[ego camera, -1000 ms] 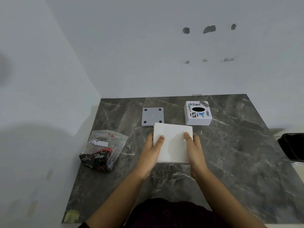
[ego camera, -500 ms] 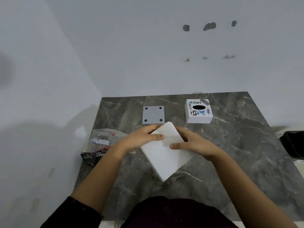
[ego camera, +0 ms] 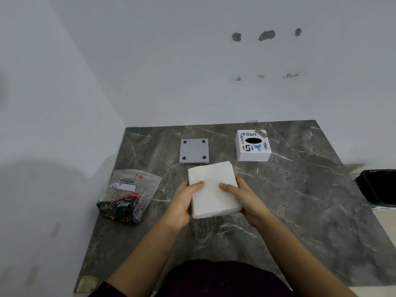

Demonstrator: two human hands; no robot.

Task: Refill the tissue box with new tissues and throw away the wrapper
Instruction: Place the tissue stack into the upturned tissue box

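Hands, two, left (ego camera: 182, 202) and right (ego camera: 246, 198), each grip around one tissue stack (ego camera: 213, 189) (one wrapper (ego camera: 126, 196) beside).

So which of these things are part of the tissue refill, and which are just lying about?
Part of the job:
tissue stack
left hand
right hand
tissue box
grey base plate
wrapper
black bin

Lying about:
nothing else on the marble table

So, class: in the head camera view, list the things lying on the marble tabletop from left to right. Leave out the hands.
tissue wrapper → grey base plate → tissue stack → white tissue box
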